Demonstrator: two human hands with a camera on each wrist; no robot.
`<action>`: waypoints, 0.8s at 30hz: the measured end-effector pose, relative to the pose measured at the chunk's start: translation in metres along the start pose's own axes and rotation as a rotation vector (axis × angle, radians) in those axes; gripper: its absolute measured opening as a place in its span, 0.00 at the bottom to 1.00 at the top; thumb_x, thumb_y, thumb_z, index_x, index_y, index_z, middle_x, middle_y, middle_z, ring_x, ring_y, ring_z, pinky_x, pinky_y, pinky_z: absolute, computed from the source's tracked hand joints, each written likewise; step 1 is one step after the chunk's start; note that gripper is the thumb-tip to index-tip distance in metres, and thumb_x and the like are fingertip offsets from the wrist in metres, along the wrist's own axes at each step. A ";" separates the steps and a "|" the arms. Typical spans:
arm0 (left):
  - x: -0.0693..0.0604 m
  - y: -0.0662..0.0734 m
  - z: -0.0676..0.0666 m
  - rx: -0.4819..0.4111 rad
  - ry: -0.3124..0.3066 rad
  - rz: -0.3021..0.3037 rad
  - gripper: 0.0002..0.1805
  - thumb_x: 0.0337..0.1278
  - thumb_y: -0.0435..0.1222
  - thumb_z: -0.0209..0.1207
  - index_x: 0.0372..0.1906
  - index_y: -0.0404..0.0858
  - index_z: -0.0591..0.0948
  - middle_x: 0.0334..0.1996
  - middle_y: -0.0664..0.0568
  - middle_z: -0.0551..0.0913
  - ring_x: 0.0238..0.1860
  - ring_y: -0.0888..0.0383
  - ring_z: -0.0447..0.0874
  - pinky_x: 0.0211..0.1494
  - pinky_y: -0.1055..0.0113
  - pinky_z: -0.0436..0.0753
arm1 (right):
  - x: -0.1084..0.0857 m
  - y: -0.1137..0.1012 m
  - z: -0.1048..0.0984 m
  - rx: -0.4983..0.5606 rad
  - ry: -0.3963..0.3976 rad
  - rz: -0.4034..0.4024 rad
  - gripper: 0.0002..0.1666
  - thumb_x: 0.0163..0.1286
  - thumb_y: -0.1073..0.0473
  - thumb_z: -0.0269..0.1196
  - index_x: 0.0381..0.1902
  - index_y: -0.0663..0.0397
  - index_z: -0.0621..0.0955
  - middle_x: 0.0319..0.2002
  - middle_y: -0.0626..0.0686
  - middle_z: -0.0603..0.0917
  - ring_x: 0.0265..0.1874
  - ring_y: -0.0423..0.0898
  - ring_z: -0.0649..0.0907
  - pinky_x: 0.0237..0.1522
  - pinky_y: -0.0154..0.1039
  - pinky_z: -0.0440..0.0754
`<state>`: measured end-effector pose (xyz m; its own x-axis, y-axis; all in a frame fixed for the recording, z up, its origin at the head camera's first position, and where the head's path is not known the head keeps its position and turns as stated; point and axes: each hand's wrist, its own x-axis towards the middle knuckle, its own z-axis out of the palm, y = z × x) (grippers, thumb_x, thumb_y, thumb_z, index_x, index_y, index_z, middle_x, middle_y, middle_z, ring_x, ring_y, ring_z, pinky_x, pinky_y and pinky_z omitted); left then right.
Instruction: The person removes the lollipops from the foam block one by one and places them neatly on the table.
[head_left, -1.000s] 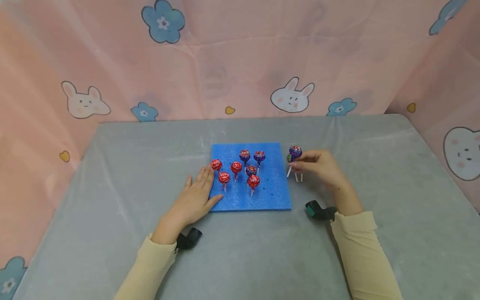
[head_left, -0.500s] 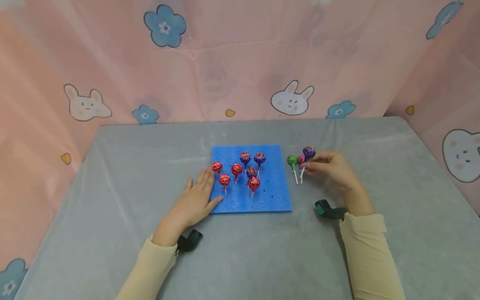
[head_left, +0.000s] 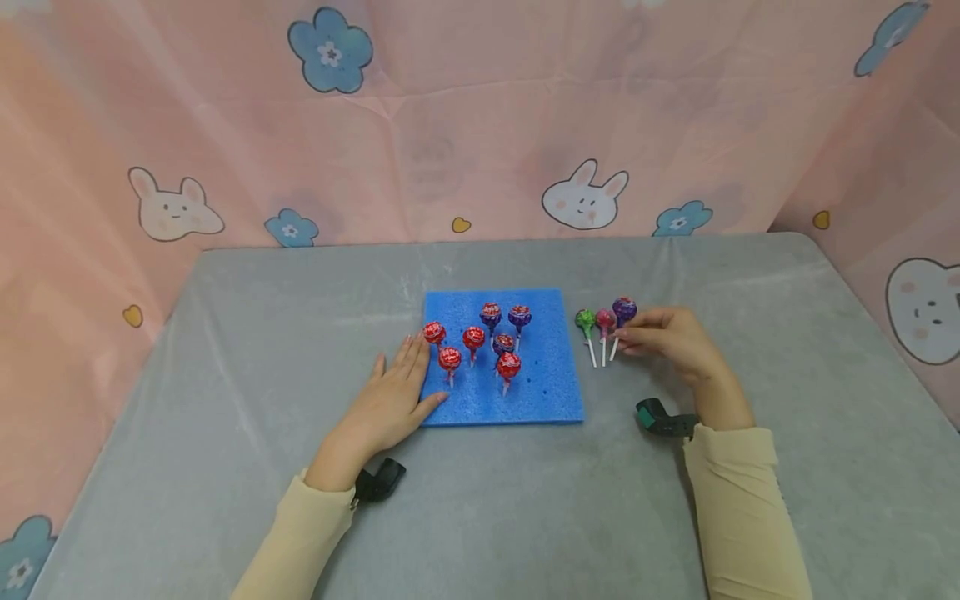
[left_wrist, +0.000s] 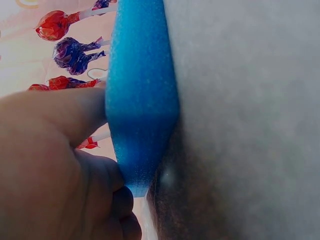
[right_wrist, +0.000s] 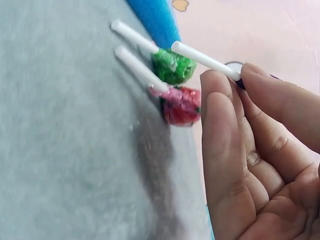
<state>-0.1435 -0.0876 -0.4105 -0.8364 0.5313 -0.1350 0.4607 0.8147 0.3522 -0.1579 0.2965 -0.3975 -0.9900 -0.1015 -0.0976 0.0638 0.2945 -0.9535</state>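
My right hand (head_left: pixel 671 342) pinches a purple lollipop (head_left: pixel 624 310) between thumb and fingertips, its white stick (right_wrist: pixel 205 60) pointing away from the palm in the right wrist view. Beside it on the table lie a green lollipop (head_left: pixel 585 320) and a pink lollipop (head_left: pixel 605 320). With fingers straight, my left hand (head_left: pixel 390 400) rests at the left edge of a blue foam board (head_left: pixel 555 404), the thumb over its near corner. Several red lollipops (head_left: pixel 473 337) and purple-and-red lollipops (head_left: pixel 519 316) stand upright in the board.
Small holes show in the right part of the foam board. The grey table (head_left: pixel 495 508) ends at a pink printed curtain (head_left: pixel 480 125) behind. Dark wrist cameras (head_left: pixel 380 480) sit under both wrists.
My right hand has moved right with the purple lollipop, away from the board's edge to beside the pink one, and lowered it slightly. My left hand stays in place.
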 end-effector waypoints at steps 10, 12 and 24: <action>0.000 -0.001 0.002 0.002 0.002 -0.001 0.42 0.69 0.53 0.45 0.73 0.31 0.45 0.74 0.42 0.39 0.74 0.47 0.35 0.70 0.43 0.40 | 0.001 0.008 -0.006 0.032 -0.004 0.100 0.11 0.65 0.71 0.59 0.38 0.81 0.79 0.25 0.46 0.84 0.27 0.37 0.85 0.33 0.33 0.83; 0.000 -0.001 0.002 0.001 0.001 -0.002 0.42 0.69 0.53 0.45 0.73 0.31 0.45 0.74 0.42 0.39 0.74 0.47 0.35 0.70 0.43 0.40 | 0.000 0.009 -0.006 0.045 0.001 0.137 0.09 0.66 0.71 0.59 0.37 0.77 0.80 0.25 0.46 0.85 0.27 0.37 0.85 0.33 0.33 0.83; 0.000 0.000 0.001 0.005 0.008 0.004 0.42 0.69 0.52 0.45 0.73 0.30 0.45 0.74 0.42 0.40 0.74 0.46 0.36 0.70 0.43 0.41 | 0.001 0.011 -0.008 0.095 0.013 0.253 0.08 0.65 0.69 0.60 0.30 0.60 0.85 0.24 0.47 0.85 0.27 0.37 0.85 0.33 0.33 0.83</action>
<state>-0.1436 -0.0875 -0.4111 -0.8371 0.5323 -0.1263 0.4652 0.8140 0.3479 -0.1588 0.3069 -0.4056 -0.9426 -0.0235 -0.3330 0.3202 0.2186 -0.9218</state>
